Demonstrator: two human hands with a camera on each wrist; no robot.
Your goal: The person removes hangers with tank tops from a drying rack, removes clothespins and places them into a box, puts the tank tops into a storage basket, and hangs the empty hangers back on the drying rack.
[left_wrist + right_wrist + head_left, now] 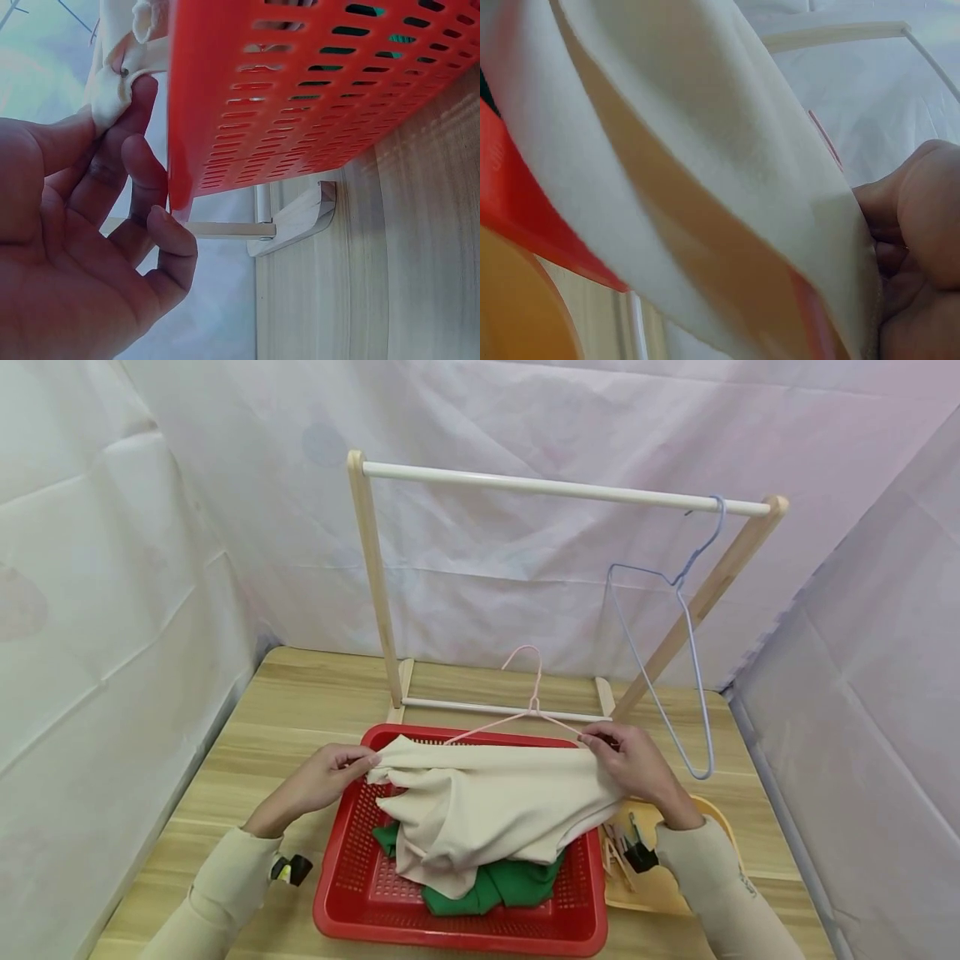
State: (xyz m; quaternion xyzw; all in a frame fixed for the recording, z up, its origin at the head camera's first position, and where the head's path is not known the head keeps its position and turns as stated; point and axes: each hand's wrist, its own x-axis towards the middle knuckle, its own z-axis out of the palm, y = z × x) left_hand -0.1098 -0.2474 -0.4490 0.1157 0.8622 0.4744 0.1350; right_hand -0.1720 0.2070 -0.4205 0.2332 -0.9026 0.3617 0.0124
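Note:
A cream garment (pixel 495 793) is stretched sideways over a red basket (pixel 457 937). My left hand (pixel 326 777) pinches its left corner between thumb and index finger; in the left wrist view the other fingers (pixel 176 244) curl close beside the basket's rim. At the opposite end, my right hand (pixel 637 764) grips the garment's upper right edge. A pink hanger (pixel 534 703) stands up behind the cloth, one arm running to the right fingertips. Part of its pink bar (pixel 816 319) shows within the folds in the right wrist view. Green cloth (pixel 517 885) lies beneath in the basket.
Behind the basket stands a wooden rack with a white top rod (pixel 555 485). A blue hanger (pixel 688 566) hangs from its right end. Under my right forearm, a yellow tray (pixel 667 903) holds several clothespins (pixel 618 852). Fabric walls enclose the wooden table (pixel 262 727).

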